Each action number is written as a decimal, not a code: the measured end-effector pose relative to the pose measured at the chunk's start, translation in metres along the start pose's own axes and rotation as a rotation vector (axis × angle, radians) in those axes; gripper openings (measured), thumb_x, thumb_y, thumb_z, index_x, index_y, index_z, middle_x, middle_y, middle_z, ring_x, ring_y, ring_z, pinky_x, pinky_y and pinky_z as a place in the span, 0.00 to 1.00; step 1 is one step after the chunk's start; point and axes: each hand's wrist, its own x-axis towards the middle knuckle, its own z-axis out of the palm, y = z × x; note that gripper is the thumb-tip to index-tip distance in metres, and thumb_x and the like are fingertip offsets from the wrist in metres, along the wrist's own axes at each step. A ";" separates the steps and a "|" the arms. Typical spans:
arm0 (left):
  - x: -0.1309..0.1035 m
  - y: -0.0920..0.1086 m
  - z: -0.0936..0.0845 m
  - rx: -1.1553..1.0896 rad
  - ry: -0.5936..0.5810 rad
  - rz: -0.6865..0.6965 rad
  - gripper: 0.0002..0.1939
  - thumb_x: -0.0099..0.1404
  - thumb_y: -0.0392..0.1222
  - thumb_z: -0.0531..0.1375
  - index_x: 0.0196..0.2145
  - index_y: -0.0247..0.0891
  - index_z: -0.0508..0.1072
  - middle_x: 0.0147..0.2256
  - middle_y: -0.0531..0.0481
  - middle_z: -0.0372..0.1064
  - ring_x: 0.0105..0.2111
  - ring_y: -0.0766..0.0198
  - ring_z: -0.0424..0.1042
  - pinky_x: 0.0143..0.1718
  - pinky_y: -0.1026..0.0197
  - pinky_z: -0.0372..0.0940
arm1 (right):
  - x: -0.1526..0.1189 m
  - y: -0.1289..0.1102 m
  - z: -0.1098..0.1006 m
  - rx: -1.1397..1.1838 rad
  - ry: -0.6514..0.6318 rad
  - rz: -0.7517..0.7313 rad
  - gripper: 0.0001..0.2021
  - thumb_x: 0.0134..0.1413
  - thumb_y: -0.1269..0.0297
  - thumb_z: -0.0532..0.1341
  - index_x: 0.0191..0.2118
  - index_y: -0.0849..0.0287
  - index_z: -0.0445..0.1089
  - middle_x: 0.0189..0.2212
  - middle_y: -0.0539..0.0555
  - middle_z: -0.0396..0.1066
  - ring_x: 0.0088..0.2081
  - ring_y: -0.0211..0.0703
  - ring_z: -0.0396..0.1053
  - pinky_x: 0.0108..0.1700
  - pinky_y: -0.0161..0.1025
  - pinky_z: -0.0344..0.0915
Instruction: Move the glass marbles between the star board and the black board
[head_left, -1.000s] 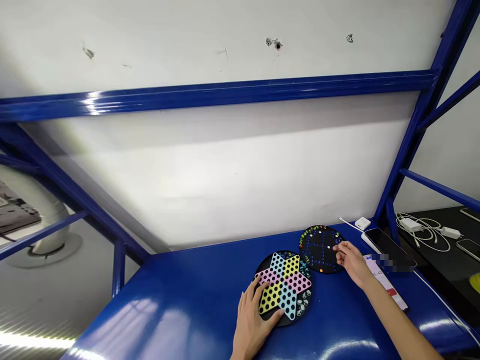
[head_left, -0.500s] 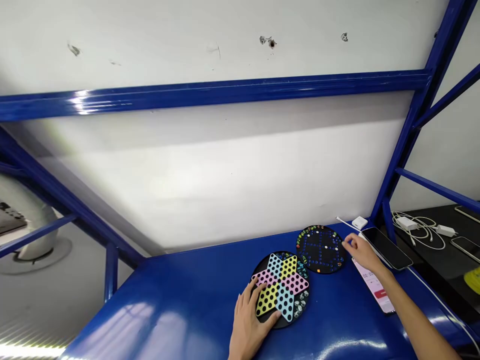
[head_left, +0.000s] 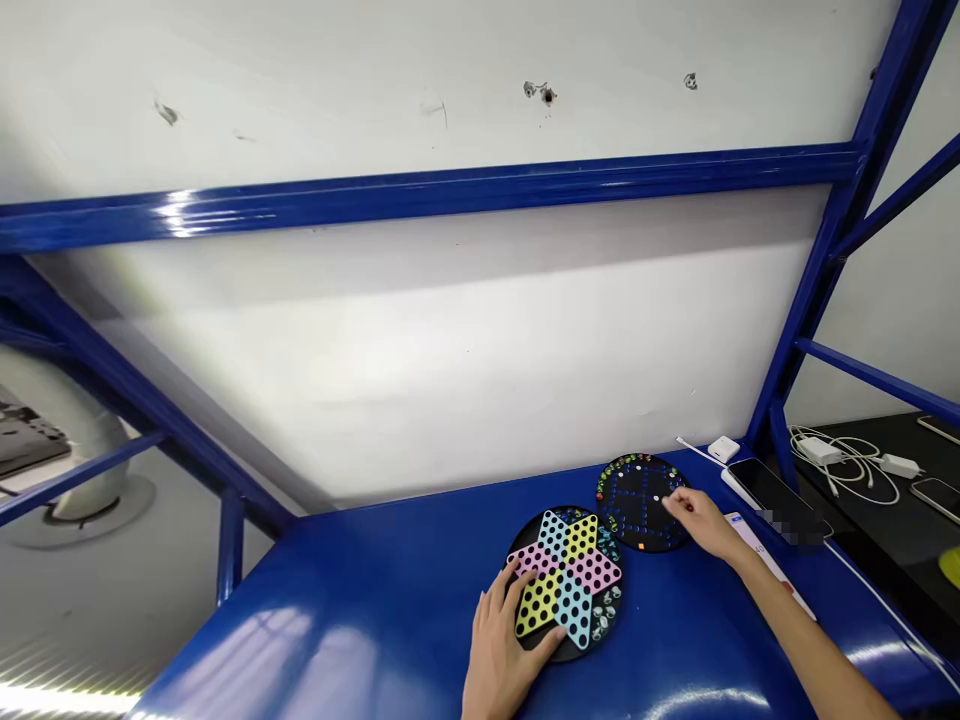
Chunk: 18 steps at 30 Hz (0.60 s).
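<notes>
My left hand lies with spread fingers on the lower left of a Chinese checkers board, a star of pink, yellow and light-blue points full of black holes on a round black base. Clear and coloured pieces sit around that base's rim. Just behind it to the right is a second round black board with blue dots, white pieces and coloured pieces along its edge. Over this board's right side, my right hand is closed in a pinch. Whatever is between its fingertips is too small to make out.
A phone with a lit screen lies under my right forearm. Beside it are a dark-screened phone, a white charger and a cable. Blue frame bars cross before the white wall. More chargers lie on the black table.
My right hand has moved left, from the second board's right edge to over its surface. My left hand stays on the Chinese checkers board. The camera view has shifted slightly.
</notes>
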 end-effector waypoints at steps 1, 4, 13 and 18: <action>0.000 0.000 0.000 0.002 0.005 0.006 0.33 0.58 0.62 0.63 0.60 0.52 0.69 0.67 0.47 0.59 0.65 0.43 0.60 0.68 0.34 0.51 | 0.003 -0.005 0.002 0.218 0.014 0.045 0.19 0.58 0.44 0.60 0.27 0.55 0.62 0.20 0.45 0.58 0.21 0.36 0.55 0.25 0.35 0.50; 0.000 0.001 -0.001 0.002 0.013 0.015 0.33 0.57 0.61 0.63 0.59 0.52 0.69 0.66 0.47 0.59 0.65 0.42 0.60 0.68 0.35 0.52 | 0.013 -0.015 0.006 0.677 0.046 0.153 0.20 0.55 0.41 0.59 0.31 0.54 0.63 0.23 0.46 0.60 0.20 0.34 0.54 0.21 0.34 0.49; 0.001 0.002 -0.001 -0.004 0.010 0.000 0.33 0.57 0.60 0.64 0.59 0.53 0.70 0.66 0.48 0.60 0.65 0.42 0.60 0.68 0.35 0.53 | 0.054 -0.011 0.062 0.254 0.062 0.133 0.20 0.53 0.42 0.60 0.26 0.54 0.62 0.16 0.42 0.51 0.18 0.34 0.50 0.21 0.33 0.47; -0.001 0.002 -0.001 -0.012 0.005 -0.010 0.33 0.57 0.61 0.64 0.59 0.54 0.70 0.67 0.48 0.59 0.66 0.41 0.59 0.68 0.34 0.51 | 0.073 -0.021 0.103 -0.047 -0.001 0.091 0.14 0.49 0.57 0.68 0.23 0.55 0.63 0.26 0.51 0.69 0.35 0.45 0.69 0.33 0.36 0.58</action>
